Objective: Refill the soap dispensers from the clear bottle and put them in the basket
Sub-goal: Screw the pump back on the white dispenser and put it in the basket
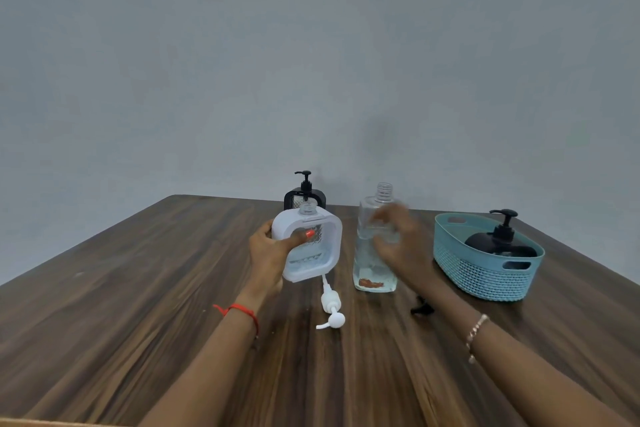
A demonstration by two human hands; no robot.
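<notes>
My left hand (268, 253) grips a white square soap dispenser (311, 248), tilted slightly, its neck uncapped. Its white pump (331, 307) lies on the table just in front of it. The clear bottle (372, 253) stands upright to the right, uncapped, partly filled with clear liquid. My right hand (398, 246) is blurred, fingers spread beside and partly in front of the bottle; whether it touches the bottle is unclear. A black dispenser (304, 192) stands behind the white one. Another black dispenser (498, 241) lies in the teal basket (481, 274) at the right.
A small black cap (420, 308) lies on the dark wooden table (138, 305) under my right forearm. A grey wall rises directly behind the table's far edge, with papers pinned high up.
</notes>
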